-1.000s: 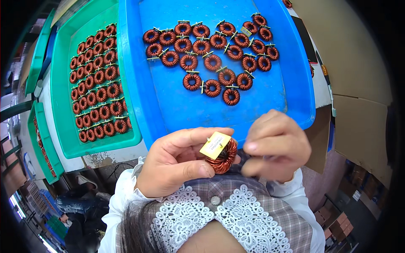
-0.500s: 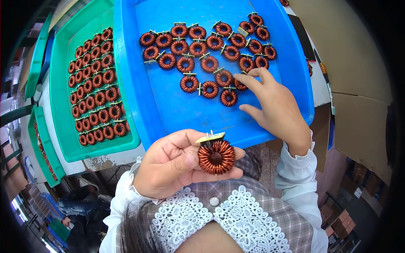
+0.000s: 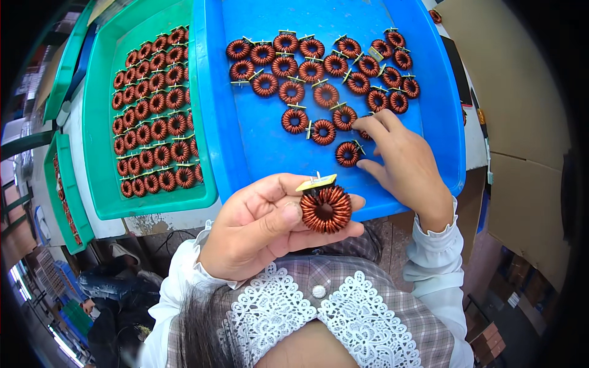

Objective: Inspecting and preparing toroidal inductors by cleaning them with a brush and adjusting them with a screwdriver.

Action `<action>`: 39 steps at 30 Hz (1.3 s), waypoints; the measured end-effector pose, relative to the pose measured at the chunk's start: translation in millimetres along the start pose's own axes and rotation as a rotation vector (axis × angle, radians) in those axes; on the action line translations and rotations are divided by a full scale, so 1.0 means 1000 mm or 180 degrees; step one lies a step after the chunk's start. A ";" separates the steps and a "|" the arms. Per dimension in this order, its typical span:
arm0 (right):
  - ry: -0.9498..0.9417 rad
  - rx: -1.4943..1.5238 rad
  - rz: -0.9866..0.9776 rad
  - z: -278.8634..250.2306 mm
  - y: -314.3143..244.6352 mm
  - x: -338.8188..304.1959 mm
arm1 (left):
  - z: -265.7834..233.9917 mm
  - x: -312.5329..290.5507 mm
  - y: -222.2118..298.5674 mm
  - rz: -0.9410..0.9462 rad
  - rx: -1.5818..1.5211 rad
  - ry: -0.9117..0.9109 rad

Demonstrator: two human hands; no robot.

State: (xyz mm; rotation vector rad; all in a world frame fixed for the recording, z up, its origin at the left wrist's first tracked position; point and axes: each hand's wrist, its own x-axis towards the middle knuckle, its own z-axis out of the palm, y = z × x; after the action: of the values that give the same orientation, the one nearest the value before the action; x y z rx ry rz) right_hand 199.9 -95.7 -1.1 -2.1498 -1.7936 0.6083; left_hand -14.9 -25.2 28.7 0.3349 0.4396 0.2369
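Note:
My left hand (image 3: 254, 224) holds a copper-wound ring coil (image 3: 326, 210) between thumb and fingers, near the blue tray's front edge. A small yellow-green board (image 3: 316, 182) with thin pins sits on top of this coil. Over the tray my right hand (image 3: 402, 153) reaches in with bent fingers, the thumb apart from them. Its fingertips rest at a partly hidden coil (image 3: 366, 130), while its thumb is close to another coil (image 3: 348, 154) whose board faces right. Many similar coils lie farther back in the blue tray (image 3: 264, 162).
Left of the blue tray stands a green tray (image 3: 104, 196) holding coils in rows. A smaller green tray (image 3: 76, 230) with coils is farther left. Brown cardboard (image 3: 521, 122) stands at the right. A person (image 3: 113, 300) is at the lower left.
The view has shifted, so the trays appear farther right. The coil by my right thumb has turned and moved slightly nearer; the right hand has come slightly nearer too. My left hand still holds its coil.

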 end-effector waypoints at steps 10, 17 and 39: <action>-0.0067 -0.0011 -0.0397 0.000 0.002 0.001 | -0.004 -0.001 0.003 0.0056 -0.0080 0.0016; -0.0178 0.0264 -0.0247 0.002 0.000 0.003 | -0.005 -0.001 0.004 -0.0009 0.0094 0.0318; -0.0455 0.0129 -0.0488 -0.006 -0.004 0.005 | -0.080 -0.008 0.170 0.2665 0.2585 0.1565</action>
State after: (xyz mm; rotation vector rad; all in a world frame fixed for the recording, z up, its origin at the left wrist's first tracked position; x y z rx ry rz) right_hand 199.8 -89.8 5.4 -1.9642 -1.9796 0.7698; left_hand -83.5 149.9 25.6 1.2764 0.8620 0.9770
